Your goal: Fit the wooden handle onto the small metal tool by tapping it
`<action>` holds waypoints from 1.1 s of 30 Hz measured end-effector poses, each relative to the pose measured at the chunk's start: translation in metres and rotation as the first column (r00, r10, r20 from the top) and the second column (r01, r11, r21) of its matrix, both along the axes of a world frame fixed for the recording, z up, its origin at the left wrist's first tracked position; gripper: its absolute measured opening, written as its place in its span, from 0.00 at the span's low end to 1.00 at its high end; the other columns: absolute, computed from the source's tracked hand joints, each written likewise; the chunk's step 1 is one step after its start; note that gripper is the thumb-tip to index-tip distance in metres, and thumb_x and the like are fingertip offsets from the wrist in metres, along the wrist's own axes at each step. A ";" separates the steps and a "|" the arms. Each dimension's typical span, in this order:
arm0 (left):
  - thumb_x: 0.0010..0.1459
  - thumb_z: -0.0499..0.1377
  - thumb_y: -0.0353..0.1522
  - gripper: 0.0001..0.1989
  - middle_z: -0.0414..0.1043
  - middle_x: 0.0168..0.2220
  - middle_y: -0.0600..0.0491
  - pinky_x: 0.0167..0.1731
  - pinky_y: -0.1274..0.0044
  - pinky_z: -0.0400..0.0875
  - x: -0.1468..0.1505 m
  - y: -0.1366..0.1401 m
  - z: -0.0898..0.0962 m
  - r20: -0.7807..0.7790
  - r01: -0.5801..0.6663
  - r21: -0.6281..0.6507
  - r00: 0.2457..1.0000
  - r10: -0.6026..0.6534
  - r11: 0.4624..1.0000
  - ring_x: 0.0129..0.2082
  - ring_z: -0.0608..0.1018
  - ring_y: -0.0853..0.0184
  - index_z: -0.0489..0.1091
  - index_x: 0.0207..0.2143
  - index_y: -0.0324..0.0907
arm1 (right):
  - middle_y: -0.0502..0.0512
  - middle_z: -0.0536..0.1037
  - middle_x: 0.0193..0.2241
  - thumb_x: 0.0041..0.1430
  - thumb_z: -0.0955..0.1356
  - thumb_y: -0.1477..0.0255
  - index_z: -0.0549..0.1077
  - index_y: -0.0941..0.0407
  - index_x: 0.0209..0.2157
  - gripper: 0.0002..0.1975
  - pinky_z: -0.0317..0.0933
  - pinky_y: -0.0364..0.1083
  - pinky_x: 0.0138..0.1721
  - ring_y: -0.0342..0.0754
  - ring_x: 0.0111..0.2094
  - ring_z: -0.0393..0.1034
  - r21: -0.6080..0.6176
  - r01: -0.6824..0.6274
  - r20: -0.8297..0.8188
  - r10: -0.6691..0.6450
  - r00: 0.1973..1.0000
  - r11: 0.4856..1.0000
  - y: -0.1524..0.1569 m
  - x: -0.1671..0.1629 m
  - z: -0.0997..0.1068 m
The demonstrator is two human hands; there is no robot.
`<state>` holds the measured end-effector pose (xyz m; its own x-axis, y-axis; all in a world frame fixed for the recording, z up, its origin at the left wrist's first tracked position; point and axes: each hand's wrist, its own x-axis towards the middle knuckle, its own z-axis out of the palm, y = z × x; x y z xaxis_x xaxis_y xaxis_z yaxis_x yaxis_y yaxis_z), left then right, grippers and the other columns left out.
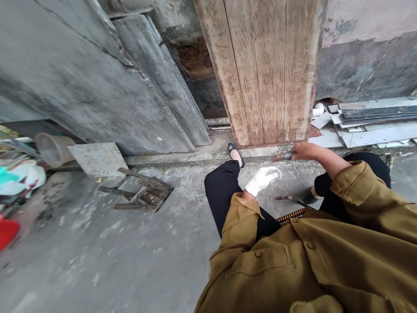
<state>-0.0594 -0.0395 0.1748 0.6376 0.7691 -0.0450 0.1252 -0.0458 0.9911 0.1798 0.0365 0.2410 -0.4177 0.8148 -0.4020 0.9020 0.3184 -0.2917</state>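
Observation:
My left hand [261,180], in a white glove, hovers over the ground between my knees with its fingers loosely curved and apart; I see nothing in it. Bare, my right hand [305,151] is closed round a thin hand tool [280,157] with a rusty brown end and a grey band near my fingers. The tool is blurred, so its exact kind is unclear. It points left, close in front of the lower edge of a large wooden panel [265,78] that leans upright on the wall. Another tool with a brown handle [284,198] lies on the ground below my hands.
Left of me a small wooden stool [140,193] lies tipped over on the concrete. Grey slabs [156,87] lean on the wall, with a plastic bucket [54,149] and a flat board [96,158] beside them. Stacked strips [374,115] lie to the right.

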 end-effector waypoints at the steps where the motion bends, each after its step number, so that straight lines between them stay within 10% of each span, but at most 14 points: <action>1: 0.58 0.55 0.40 0.15 0.71 0.31 0.52 0.27 0.81 0.60 -0.002 0.001 0.000 0.004 -0.031 0.016 1.000 0.031 0.999 0.24 0.65 0.74 0.73 0.34 0.36 | 0.57 0.74 0.27 0.48 0.72 0.63 0.76 0.57 0.30 0.11 0.58 0.48 0.34 0.50 0.31 0.67 -0.133 -0.084 0.039 0.090 0.995 0.988 -0.004 -0.004 -0.001; 4: 0.57 0.57 0.38 0.13 0.71 0.31 0.52 0.30 0.81 0.62 -0.004 0.005 -0.005 0.006 -0.128 0.055 0.992 0.128 0.990 0.27 0.67 0.73 0.72 0.34 0.36 | 0.51 0.72 0.22 0.43 0.74 0.59 0.76 0.58 0.29 0.16 0.58 0.45 0.30 0.45 0.25 0.65 -0.613 -0.305 -0.090 0.319 0.944 0.729 -0.019 -0.012 0.005; 6: 0.56 0.57 0.38 0.12 0.70 0.30 0.52 0.31 0.81 0.62 -0.001 0.007 -0.011 0.020 -0.193 0.057 0.981 0.192 0.980 0.28 0.68 0.72 0.72 0.33 0.36 | 0.49 0.72 0.22 0.44 0.74 0.55 0.76 0.58 0.33 0.21 0.59 0.44 0.29 0.44 0.25 0.64 -0.701 -0.437 -0.314 0.306 0.899 0.563 -0.025 -0.013 0.016; 7: 0.57 0.57 0.38 0.13 0.70 0.30 0.52 0.30 0.81 0.62 0.001 0.007 -0.013 0.031 -0.214 0.045 0.977 0.212 0.976 0.28 0.68 0.72 0.71 0.32 0.36 | 0.49 0.72 0.24 0.45 0.73 0.54 0.76 0.58 0.35 0.23 0.59 0.44 0.30 0.43 0.26 0.65 -0.657 -0.487 -0.425 0.250 0.870 0.576 -0.025 -0.012 0.021; 9: 0.58 0.56 0.40 0.14 0.67 0.27 0.53 0.28 0.81 0.62 0.005 0.006 -0.016 0.046 -0.193 -0.003 0.980 0.193 0.981 0.26 0.67 0.72 0.71 0.33 0.36 | 0.50 0.72 0.25 0.50 0.70 0.51 0.74 0.58 0.35 0.23 0.59 0.44 0.30 0.43 0.26 0.64 -0.473 -0.437 -0.575 0.108 0.811 0.765 -0.020 -0.008 0.028; 11: 0.59 0.54 0.41 0.16 0.65 0.24 0.55 0.26 0.81 0.61 0.009 0.005 -0.018 0.034 -0.115 -0.040 0.993 0.116 0.993 0.23 0.66 0.73 0.71 0.34 0.36 | 0.52 0.71 0.26 0.56 0.66 0.50 0.73 0.57 0.34 0.23 0.59 0.45 0.30 0.44 0.27 0.64 -0.303 -0.210 -0.598 -0.014 0.801 0.929 -0.010 -0.003 0.025; 13: 0.60 0.54 0.40 0.16 0.63 0.22 0.55 0.25 0.82 0.60 0.010 0.004 -0.018 -0.013 -0.030 -0.031 0.999 0.030 0.999 0.22 0.65 0.73 0.72 0.35 0.35 | 0.55 0.72 0.27 0.58 0.64 0.51 0.73 0.56 0.35 0.21 0.60 0.47 0.32 0.48 0.28 0.65 -0.148 0.036 -0.488 -0.105 0.866 0.988 0.000 -0.001 0.014; 17: 0.60 0.54 0.39 0.16 0.68 0.26 0.53 0.27 0.81 0.61 0.007 0.003 -0.018 -0.107 0.036 0.015 0.994 -0.034 0.999 0.24 0.66 0.73 0.74 0.35 0.35 | 0.62 0.75 0.31 0.54 0.69 0.61 0.75 0.57 0.35 0.13 0.59 0.50 0.35 0.55 0.34 0.69 0.103 0.103 -0.069 -0.097 0.993 0.989 0.004 -0.008 -0.013; 20: 0.58 0.56 0.37 0.13 0.72 0.31 0.51 0.31 0.81 0.64 0.004 0.004 -0.019 -0.103 -0.038 0.036 0.994 0.041 0.999 0.28 0.68 0.72 0.73 0.34 0.35 | 0.56 0.74 0.25 0.45 0.74 0.65 0.76 0.58 0.28 0.11 0.58 0.47 0.32 0.50 0.29 0.67 -0.246 -0.117 0.056 0.135 0.989 0.962 -0.008 -0.014 -0.017; 24: 0.55 0.58 0.35 0.10 0.72 0.32 0.50 0.35 0.79 0.65 0.005 0.006 -0.020 0.006 -0.196 0.003 0.981 0.196 0.981 0.31 0.70 0.70 0.71 0.32 0.35 | 0.50 0.72 0.22 0.45 0.74 0.61 0.77 0.59 0.34 0.18 0.57 0.43 0.28 0.42 0.24 0.63 -0.677 -0.418 -0.339 0.248 0.908 0.605 -0.021 -0.013 0.006; 27: 0.58 0.56 0.36 0.11 0.71 0.31 0.50 0.32 0.79 0.64 0.010 0.006 -0.020 0.094 -0.240 -0.058 0.965 0.244 0.969 0.29 0.68 0.71 0.70 0.32 0.36 | 0.49 0.71 0.25 0.51 0.72 0.59 0.75 0.59 0.37 0.19 0.57 0.42 0.29 0.41 0.25 0.62 -0.501 -0.478 -0.610 0.098 0.787 0.722 -0.020 -0.008 0.022; 30: 0.60 0.54 0.37 0.13 0.69 0.29 0.51 0.27 0.80 0.61 0.012 0.004 -0.021 0.103 -0.191 -0.082 0.975 0.199 0.978 0.25 0.66 0.73 0.71 0.33 0.36 | 0.50 0.69 0.25 0.54 0.70 0.56 0.70 0.59 0.31 0.18 0.57 0.44 0.28 0.41 0.25 0.61 -0.370 -0.228 -0.739 -0.137 0.660 0.901 -0.010 -0.005 0.022; 33: 0.59 0.55 0.39 0.14 0.69 0.26 0.53 0.26 0.81 0.60 0.011 0.001 -0.020 0.051 -0.037 -0.073 0.998 0.041 0.997 0.23 0.66 0.74 0.72 0.34 0.36 | 0.52 0.69 0.24 0.55 0.68 0.55 0.67 0.57 0.28 0.18 0.57 0.45 0.27 0.43 0.24 0.60 -0.320 0.070 -0.734 -0.293 0.613 0.945 0.002 -0.004 0.006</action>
